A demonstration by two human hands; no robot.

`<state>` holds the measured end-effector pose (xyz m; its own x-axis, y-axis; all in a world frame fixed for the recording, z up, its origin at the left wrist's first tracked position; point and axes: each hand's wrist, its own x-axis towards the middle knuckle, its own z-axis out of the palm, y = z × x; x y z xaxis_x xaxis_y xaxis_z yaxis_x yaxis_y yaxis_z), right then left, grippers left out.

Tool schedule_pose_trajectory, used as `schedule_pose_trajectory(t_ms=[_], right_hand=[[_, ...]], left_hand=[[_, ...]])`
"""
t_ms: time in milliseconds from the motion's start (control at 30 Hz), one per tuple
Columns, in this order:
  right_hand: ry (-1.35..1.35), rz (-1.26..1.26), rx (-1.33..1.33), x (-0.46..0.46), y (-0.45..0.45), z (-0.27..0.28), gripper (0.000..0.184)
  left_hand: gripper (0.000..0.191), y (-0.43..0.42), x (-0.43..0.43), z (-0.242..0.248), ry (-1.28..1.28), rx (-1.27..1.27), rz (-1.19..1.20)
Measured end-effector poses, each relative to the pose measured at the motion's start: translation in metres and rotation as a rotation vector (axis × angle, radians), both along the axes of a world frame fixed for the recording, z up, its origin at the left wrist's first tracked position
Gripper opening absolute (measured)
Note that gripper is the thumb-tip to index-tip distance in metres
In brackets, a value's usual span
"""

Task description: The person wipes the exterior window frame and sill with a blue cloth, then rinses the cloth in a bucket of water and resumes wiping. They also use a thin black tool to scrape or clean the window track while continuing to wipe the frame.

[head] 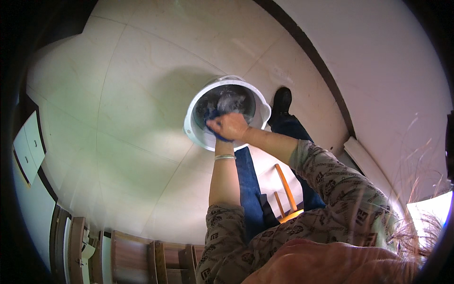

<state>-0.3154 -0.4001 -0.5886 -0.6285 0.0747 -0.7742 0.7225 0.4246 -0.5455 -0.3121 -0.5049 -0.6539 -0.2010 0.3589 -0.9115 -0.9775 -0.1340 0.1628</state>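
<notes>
A white plastic bucket (189, 131) stands on the floor in front of me, with dark, rippling water (230, 101) inside. Over its near side my right hand (232, 126) is curled around a dark blue cloth-like item (211, 116), and its fingers are slightly blurred. My left hand (222, 143) reaches in from below, a light bracelet (225, 156) on its wrist. Blue material and my right hand cover most of that left hand, so its fingers are hidden. Both hands are close together, above the water.
Pale tiles (142, 88) surround the bucket. My black shoe (282, 99) is just right of it. An orange-brown stool (285, 188) shows between my legs. A white wall with a dark skirting strip (319, 64) curves along the right; wooden shelving (131, 257) lies lower left.
</notes>
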Motion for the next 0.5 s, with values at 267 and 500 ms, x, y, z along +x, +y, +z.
schedule_pose_trajectory(t_ms=[267, 500], right_hand=[[-0.057, -0.005, 0.345, 0.009, 0.027, -0.111, 0.043], [-0.258, 0.107, 0.149, 0.005, 0.001, -0.134, 0.042]], left_hand=[[0.065, 0.021, 0.002, -0.002, 0.040, -0.423, 0.006], [0.082, -0.005, -0.020, -0.054, -0.221, -0.146, 0.047]])
